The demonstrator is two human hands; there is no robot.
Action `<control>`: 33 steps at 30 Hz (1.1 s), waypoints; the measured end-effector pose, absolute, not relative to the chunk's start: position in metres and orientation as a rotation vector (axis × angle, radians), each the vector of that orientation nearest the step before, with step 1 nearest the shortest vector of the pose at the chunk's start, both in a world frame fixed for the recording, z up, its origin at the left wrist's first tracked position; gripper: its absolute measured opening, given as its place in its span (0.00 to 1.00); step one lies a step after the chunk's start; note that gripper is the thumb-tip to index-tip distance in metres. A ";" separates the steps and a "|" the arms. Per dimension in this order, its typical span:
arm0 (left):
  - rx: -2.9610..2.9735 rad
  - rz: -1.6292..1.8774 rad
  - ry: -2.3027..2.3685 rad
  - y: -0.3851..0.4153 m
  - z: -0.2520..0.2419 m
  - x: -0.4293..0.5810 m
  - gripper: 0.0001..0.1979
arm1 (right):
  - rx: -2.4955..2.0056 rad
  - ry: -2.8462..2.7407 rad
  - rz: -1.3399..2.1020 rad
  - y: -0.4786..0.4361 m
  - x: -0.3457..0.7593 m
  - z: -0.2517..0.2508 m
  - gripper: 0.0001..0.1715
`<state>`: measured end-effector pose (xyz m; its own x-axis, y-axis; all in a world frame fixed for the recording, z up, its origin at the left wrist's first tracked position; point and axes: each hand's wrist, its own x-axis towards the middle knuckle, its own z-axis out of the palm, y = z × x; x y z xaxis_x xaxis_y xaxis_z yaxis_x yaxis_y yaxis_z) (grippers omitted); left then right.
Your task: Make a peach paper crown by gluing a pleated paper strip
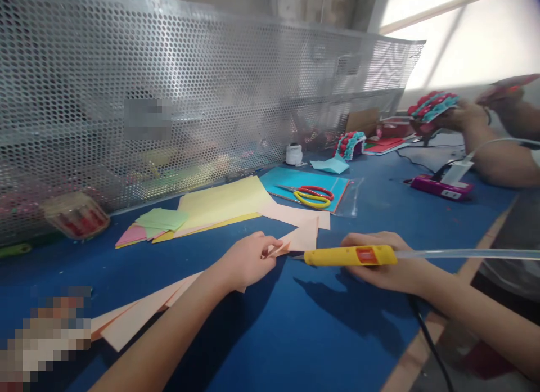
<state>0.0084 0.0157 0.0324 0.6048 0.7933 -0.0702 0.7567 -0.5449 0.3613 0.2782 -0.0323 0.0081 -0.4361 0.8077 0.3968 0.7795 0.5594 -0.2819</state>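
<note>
- Folded pink paper (283,248): found near the middle of the blue table (337,336); a slackened pinch could have let the fold spring open
- Left hand (248,260): thumb and forefinger pinched the folded paper; fingertips lay near the nozzle, so a slip by either hand risked a burn, if the tip was hot
- Right hand (394,276): closed around the yellow glue gun (350,256); trigger finger position could not be told
- Nozzle (297,257): aimed left, just beside the fold; contact could not be confirmed; overfeeding could have dripped glue onto the table
- Pale pink flap (304,234): lay immediately beyond the nozzle; stray glue could have marked it; whether it joined the fold could not be told
- Pink strips (130,324): spread at near left beside the left forearm; a dragging arm could have creased them
- Black cord (430,341): ran down past the near right edge; a snag could have jerked the gun
- Scissors (312,196): rested farther off on blue sheets (274,181), well apart from both hands; low hazard
</note>
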 end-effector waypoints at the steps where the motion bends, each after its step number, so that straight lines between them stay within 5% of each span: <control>1: 2.524 0.121 1.251 0.014 0.033 0.010 0.19 | -1.268 -2.262 0.086 -0.033 0.279 0.007 0.05; 21: 2.845 -0.140 1.160 -0.001 0.028 0.015 0.27 | -1.496 -1.964 0.134 -0.020 0.266 0.010 0.13; 33: 2.205 0.362 1.476 0.013 0.014 0.007 0.26 | -1.576 -1.979 0.250 -0.020 0.269 0.003 0.10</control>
<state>0.0074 0.0133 0.0144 0.3900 0.9201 -0.0356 0.7990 -0.3189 0.5098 0.2692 -0.0195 0.0032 -0.1244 0.9366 0.3277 0.8256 0.2808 -0.4893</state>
